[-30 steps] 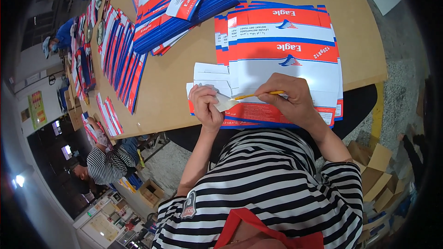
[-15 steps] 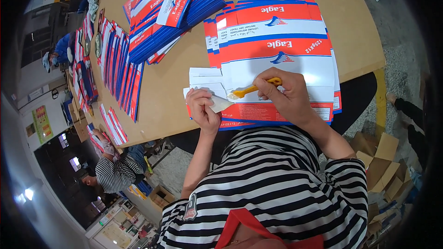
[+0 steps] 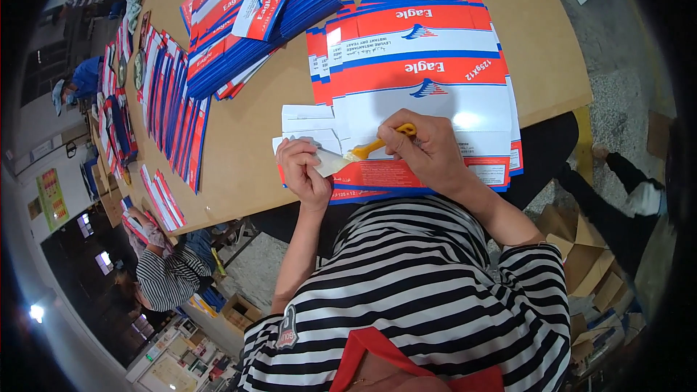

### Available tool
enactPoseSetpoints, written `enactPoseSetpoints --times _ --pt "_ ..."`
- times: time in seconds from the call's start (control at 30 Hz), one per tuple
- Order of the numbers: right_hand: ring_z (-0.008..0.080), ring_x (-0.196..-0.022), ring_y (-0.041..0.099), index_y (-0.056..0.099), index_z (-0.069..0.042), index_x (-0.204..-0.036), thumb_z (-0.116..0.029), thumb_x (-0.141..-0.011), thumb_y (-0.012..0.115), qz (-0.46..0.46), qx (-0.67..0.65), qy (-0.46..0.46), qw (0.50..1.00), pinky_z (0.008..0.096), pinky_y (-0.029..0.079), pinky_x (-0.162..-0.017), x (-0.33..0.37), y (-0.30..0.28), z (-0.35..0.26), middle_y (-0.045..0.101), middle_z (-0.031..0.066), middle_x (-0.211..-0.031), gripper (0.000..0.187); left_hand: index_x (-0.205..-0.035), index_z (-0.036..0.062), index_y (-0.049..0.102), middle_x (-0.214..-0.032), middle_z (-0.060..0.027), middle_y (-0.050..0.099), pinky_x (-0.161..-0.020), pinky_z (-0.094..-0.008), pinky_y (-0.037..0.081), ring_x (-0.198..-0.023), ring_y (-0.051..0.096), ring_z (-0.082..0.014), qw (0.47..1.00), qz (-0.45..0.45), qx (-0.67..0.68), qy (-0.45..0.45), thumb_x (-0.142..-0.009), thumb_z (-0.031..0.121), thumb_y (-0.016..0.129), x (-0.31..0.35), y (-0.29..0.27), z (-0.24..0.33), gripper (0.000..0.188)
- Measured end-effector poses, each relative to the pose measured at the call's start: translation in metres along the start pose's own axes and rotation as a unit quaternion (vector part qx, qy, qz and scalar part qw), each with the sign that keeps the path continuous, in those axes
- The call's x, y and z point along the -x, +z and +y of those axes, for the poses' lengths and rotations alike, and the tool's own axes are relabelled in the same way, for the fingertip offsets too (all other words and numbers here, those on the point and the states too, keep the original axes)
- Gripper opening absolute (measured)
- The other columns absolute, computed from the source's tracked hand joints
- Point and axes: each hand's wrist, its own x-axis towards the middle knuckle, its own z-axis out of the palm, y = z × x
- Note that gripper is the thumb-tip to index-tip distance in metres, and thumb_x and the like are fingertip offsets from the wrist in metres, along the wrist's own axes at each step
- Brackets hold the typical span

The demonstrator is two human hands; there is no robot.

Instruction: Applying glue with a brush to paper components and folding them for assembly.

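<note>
My right hand [image 3: 428, 147] is closed on the yellow handle of a small brush [image 3: 372, 147]. The brush's pale bristles meet the tip of a whitish pointed piece of card [image 3: 331, 163], pinched in my left hand [image 3: 306, 173]. Whether that piece is a flap of the carton below is unclear. Both hands are over the near left part of a stack of flat red, white and blue cartons [image 3: 425, 109], lying unfolded on the table. White flaps [image 3: 308, 114] stick out from its left side, just beyond my left hand.
A taller, slanted pile of flat cartons [image 3: 254, 29] lies on the brown table [image 3: 239, 131] at the far left. Fanned rows of cartons [image 3: 174, 101] lie farther left, with other people there. Open cardboard boxes [image 3: 581, 247] stand on the floor at right; a person's legs [image 3: 617, 196] show nearby.
The brush has come down and closer to my left hand, its bristles now at the card's tip. The whole view has shifted a little, so the scene sits farther left.
</note>
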Motion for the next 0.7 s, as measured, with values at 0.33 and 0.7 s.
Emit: enactPoseSetpoints --times 0.33,0.7 --pt "0.0104 -0.061 0.063 0.062 0.001 -0.090 -0.018 -0.094 0.055 -0.001 0.031 -0.011 0.999 0.0200 0.050 -0.054 0.000 -0.002 -0.001 0.063 0.0072 -0.072 0.020 -0.076 0.0086 0.047 -0.084 -0.0088 0.057 -0.098 -0.0443 0.032 -0.088 0.058 -0.0264 1.000 -0.001 -0.002 0.000 -0.073 -0.008 0.044 -0.001 0.000 0.002 0.017" --pt "0.0116 -0.062 0.063 0.061 0.002 -0.089 -0.016 -0.094 0.055 0.030 0.021 -0.025 0.999 0.0201 0.049 -0.056 0.004 -0.001 -0.006 0.064 0.0074 -0.071 0.019 -0.075 0.0075 0.045 -0.086 -0.0104 0.056 -0.102 -0.0464 0.029 -0.090 0.056 -0.0272 1.000 -0.007 0.000 0.000 -0.082 0.000 0.043 0.005 -0.002 0.000 0.010"
